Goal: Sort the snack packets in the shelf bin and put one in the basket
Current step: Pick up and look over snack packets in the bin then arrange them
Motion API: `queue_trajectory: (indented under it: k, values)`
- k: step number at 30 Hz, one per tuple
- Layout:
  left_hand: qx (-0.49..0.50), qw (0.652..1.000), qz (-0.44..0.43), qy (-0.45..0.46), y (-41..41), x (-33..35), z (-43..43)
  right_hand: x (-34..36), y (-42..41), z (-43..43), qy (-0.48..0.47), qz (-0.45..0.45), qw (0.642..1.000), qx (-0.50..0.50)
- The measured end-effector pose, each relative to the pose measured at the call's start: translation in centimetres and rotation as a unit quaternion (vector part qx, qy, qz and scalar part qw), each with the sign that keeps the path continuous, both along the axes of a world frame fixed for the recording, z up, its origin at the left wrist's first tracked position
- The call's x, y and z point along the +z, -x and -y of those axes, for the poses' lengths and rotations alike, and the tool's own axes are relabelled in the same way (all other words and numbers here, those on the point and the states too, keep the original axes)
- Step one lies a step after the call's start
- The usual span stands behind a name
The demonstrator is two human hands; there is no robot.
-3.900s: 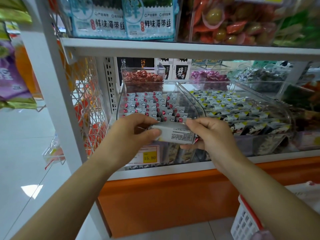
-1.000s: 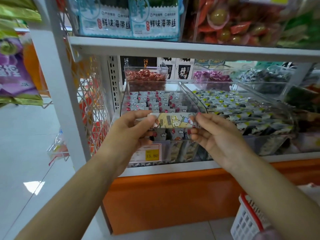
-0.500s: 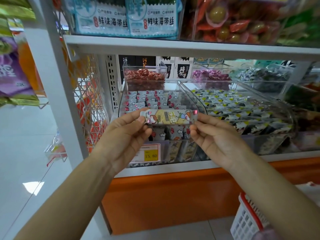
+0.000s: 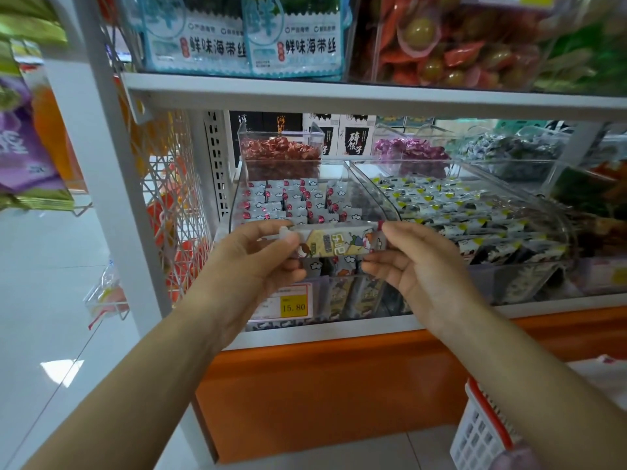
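Open-topped bin (image 4: 376,195) beneath upper shelf (image 4: 339,96)

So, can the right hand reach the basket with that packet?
Probably yes: the basket sits low under that arm, nothing visible between it and the right hand. The left hand also pinches the packet and must let go first.

One long yellow-and-white cartoon-printed snack packet (image 4: 339,245), level and face-out, pinched at both ends just before the clear plastic shelf bin (image 4: 334,171) holding upright rows of grey-white red-spotted packets (image 4: 288,201); white plastic lattice basket with red rim (image 4: 475,432) low right, well apart.
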State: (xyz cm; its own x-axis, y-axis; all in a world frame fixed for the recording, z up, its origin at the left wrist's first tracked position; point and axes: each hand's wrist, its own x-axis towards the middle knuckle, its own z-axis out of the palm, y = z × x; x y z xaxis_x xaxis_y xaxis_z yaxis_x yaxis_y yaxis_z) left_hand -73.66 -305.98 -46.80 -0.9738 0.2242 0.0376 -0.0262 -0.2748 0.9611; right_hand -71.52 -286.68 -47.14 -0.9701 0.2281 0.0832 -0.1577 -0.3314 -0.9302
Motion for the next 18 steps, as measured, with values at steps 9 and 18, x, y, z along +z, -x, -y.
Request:
queue_trajectory:
  k: [9, 18]
  values:
    - [0.026, 0.984, -0.091, 0.152, -0.22, 0.07, 0.26, -0.45, 0.12, 0.11, -0.147, -0.039, 0.988, -0.025]
    - [0.059, 0.949, -0.179, 0.253, -0.44, 0.13, 0.02, -0.78, 0.06, 0.38, -0.236, -0.071, 0.969, -0.020]
